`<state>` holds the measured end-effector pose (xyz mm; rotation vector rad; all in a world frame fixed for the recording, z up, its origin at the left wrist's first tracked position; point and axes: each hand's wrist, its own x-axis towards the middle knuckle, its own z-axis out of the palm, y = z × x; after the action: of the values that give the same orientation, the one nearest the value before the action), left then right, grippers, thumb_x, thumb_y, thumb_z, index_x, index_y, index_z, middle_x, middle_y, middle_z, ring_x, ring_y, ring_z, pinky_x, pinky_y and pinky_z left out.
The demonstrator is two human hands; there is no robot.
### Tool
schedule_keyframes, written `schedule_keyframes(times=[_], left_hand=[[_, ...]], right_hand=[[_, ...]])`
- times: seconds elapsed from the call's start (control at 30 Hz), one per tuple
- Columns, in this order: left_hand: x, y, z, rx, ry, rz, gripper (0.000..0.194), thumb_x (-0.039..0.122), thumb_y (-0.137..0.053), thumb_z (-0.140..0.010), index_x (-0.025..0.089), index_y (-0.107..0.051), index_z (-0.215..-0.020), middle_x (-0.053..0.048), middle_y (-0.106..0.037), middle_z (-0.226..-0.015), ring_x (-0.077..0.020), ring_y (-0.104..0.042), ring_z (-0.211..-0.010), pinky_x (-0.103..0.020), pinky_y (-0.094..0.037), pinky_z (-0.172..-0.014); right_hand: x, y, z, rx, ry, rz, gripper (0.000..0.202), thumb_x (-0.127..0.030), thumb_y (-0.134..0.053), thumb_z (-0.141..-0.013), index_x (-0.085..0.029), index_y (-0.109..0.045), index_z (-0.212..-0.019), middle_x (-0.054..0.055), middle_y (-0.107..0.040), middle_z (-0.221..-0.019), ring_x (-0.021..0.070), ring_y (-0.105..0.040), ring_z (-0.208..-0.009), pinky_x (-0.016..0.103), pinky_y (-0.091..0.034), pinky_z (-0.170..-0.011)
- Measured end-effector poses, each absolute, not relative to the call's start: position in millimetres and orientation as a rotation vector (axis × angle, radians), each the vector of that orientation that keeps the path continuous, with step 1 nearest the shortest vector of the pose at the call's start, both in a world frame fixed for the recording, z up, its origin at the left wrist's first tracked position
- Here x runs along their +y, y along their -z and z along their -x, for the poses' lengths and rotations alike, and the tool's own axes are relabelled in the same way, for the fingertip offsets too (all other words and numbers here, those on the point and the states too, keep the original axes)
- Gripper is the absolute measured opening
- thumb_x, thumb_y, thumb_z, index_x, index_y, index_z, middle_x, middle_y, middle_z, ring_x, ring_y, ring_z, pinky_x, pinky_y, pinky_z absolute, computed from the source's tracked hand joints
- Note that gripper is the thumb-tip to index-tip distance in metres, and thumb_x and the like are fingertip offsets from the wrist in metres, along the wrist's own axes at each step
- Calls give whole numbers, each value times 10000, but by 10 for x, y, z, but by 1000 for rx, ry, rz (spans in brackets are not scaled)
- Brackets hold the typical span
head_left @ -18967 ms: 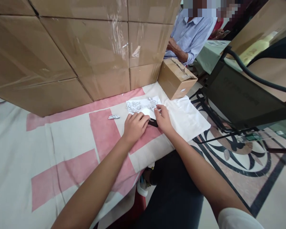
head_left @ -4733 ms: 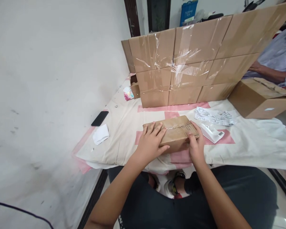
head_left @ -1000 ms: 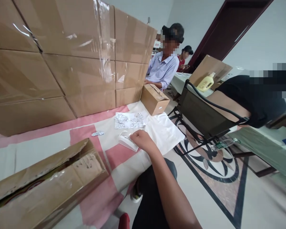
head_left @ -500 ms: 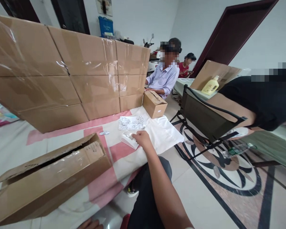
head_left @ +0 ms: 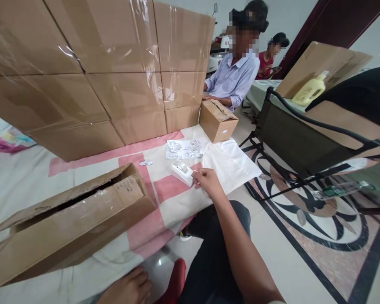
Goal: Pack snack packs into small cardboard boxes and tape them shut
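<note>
Right hand: fingers were curled, thumb and fingertips together against the near right end of the tape dispenser; whether tape was pinched between them could not be told.
Left hand: lay low at the lower edge of view, below the table's edge, fingers loosely bent; whether it gripped anything could not be told.
Tape dispenser: white, sat on the pink-and-cream tablecloth, its roll uppermost.
Long carton: lay left of the dispenser, well apart from it, with a dark gap between its top flaps.
Paper pieces: a patterned sheet lay just beyond the dispenser; a small cut piece lay to its left.
White cloth: spread over the table's right end.
Backdrop: a taped cardboard wall stood behind, with a smaller box at its right end.
</note>
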<state>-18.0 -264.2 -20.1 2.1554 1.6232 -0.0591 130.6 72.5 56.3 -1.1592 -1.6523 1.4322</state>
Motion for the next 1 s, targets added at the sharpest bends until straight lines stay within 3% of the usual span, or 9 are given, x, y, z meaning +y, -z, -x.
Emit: schedule_keyframes(times=[0.2, 0.33, 0.5, 0.6, 0.7, 1.0], left_hand=[[-2582, 76, 166, 1600, 47, -2036, 291, 114, -420, -896, 228, -686, -866, -42, -718, -940, -245, -651, -917, -352, -457, -795], [-2537, -59, 154, 1582, 97, -1993, 308, 158, -386, -949, 224, -678, -880, -54, -716, -963, -268, -654, -935, -376, -450, -790], [-2476, -147, 133, 1565, 167, -1920, 292, 147, -397, -940, 215, -680, -918, -69, -718, -1000, -300, -657, -1001, -395, -455, -819], [-2484, -116, 137, 1564, 182, -1886, 298, 150, -386, -948, 207, -676, -911, -78, -713, -1007, -310, -655, -1007, -407, -456, -827], [-2532, -29, 162, 1570, 139, -1924, 306, 156, -369, -962, 211, -664, -906, -66, -702, -976, -305, -648, -993, -419, -447, -843], [-2540, 3, 147, 1610, 118, -2036, 258, 186, -397, -997, 206, -639, -907, -55, -687, -956, -267, -621, -973, -380, -407, -811]], right_hand=[[674, -562, -1366, -1414, -1669, 1061, 392, -335, -715, -670, -216, -380, -502, 8, -624, -586, 154, -650, -569, 290, -596, -581], [629, -541, -1379, -1402, -1633, 1021, 383, -301, -702, -676, -213, -375, -495, 19, -645, -618, 150, -660, -587, 269, -591, -587], [582, -462, -1349, -1341, -1608, 1011, 360, -283, -676, -681, -211, -371, -504, 7, -621, -607, 116, -610, -515, 224, -514, -495], [556, -442, -1332, -1290, -1642, 1019, 345, -262, -659, -677, -214, -359, -511, -10, -588, -568, 72, -473, -412, 189, -337, -365], [529, -418, -1322, -1235, -1650, 1031, 347, -259, -662, -690, -216, -363, -519, -36, -525, -512, 48, -340, -384, 184, -199, -340], [520, -316, -1312, -1177, -1654, 940, 353, -258, -664, -671, -219, -349, -519, -43, -514, -498, 39, -272, -370, 201, -143, -346]])
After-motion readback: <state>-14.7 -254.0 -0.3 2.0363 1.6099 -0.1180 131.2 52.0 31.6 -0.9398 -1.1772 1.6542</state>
